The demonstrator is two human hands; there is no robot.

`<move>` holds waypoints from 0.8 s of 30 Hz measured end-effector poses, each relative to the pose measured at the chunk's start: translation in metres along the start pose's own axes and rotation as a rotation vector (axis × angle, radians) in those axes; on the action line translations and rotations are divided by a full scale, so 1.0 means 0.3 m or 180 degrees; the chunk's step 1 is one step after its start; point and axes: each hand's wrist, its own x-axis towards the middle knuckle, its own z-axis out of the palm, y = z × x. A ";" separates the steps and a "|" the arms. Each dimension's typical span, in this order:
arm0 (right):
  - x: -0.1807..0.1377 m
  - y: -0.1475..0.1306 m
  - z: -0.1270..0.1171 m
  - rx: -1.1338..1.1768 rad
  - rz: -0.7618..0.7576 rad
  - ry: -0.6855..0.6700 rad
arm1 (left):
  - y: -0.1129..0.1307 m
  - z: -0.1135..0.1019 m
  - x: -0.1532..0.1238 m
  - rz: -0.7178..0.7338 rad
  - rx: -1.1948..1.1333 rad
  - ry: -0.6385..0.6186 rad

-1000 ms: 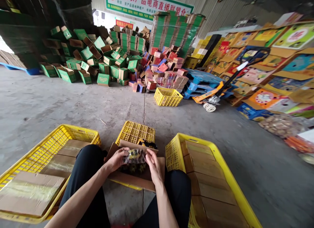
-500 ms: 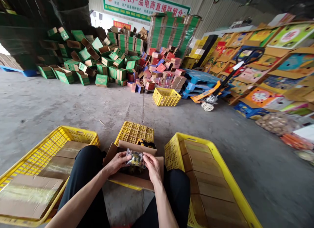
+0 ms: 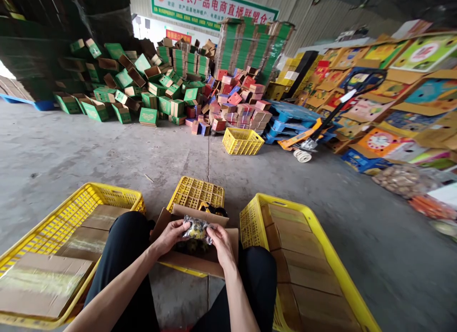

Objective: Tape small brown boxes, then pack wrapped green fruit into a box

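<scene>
Between my two hands is a small clear plastic packet [image 3: 196, 229] with something yellowish and dark inside; its exact contents I cannot make out. My left hand [image 3: 172, 236] pinches its left end, and my right hand [image 3: 220, 240] pinches its right end. Just below them an open cardboard box [image 3: 210, 265] sits between my knees, its flaps spread. Dark and yellowish items lie inside the box, partly hidden by my hands. The box rests on an upturned yellow crate [image 3: 195, 193]. Behind the far flap lies a yellow and black tool [image 3: 213, 209], mostly covered.
Yellow crates with taped cardboard boxes flank me: a left crate [image 3: 85, 191] and a right crate [image 3: 303, 208]. Farther off stand another yellow crate [image 3: 243, 141], a pallet jack [image 3: 309, 139], blue pallets [image 3: 289, 114] and a heap of green boxes [image 3: 148, 115]. Fruit cartons [image 3: 378, 139] are stacked at right.
The packet has turned or bunched slightly between my fingers, showing more yellow. Both hands keep their hold in nearly the same place.
</scene>
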 end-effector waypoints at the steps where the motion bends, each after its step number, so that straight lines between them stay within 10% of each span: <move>1: 0.000 -0.001 -0.002 -0.0097 -0.0043 0.0045 | 0.002 0.003 -0.002 -0.0013 -0.0006 -0.0028; 24: 0.003 -0.003 -0.019 -0.0488 -0.0183 0.0101 | -0.002 -0.024 0.016 0.0279 -0.0062 0.0461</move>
